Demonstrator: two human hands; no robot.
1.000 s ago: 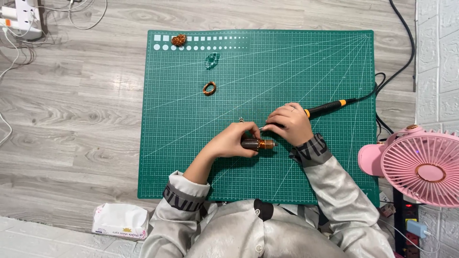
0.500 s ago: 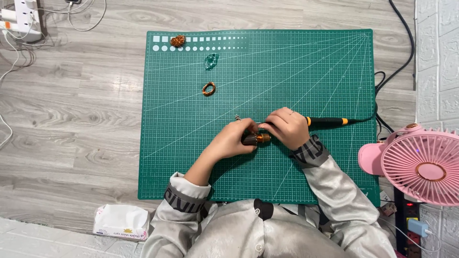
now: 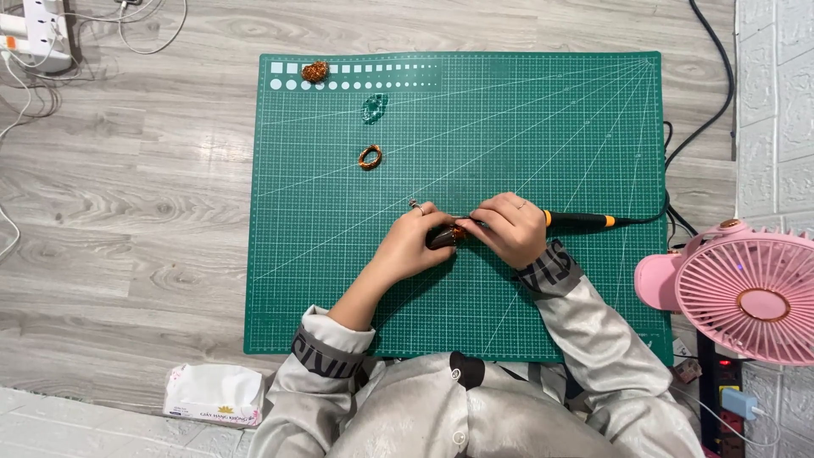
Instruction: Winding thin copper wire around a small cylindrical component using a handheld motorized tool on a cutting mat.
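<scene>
Best done with the small dark, copper-wrapped piece [image 3: 447, 236] pinned low at the middle of the green cutting mat [image 3: 297, 280], tool tip brought in slowly, wrists braced. Left hand [image 3: 413, 246] curled nearly closed, fingertips pinching that piece; right hand [image 3: 510, 229] wrapped tight round the front of the black-and-orange corded tool [image 3: 581, 222], touching the piece's end.

Place: a home craft corner set up on the floor.
Floor: grey wood-look planks [image 3: 127, 220], with a person sitting on them.
Work surface: green cutting mat [image 3: 543, 127] printed with a grid.
Power: white power strip [image 3: 38, 38] and loose cables.
Household items: pink desk fan [image 3: 750, 293], tissue pack [image 3: 212, 394].
</scene>
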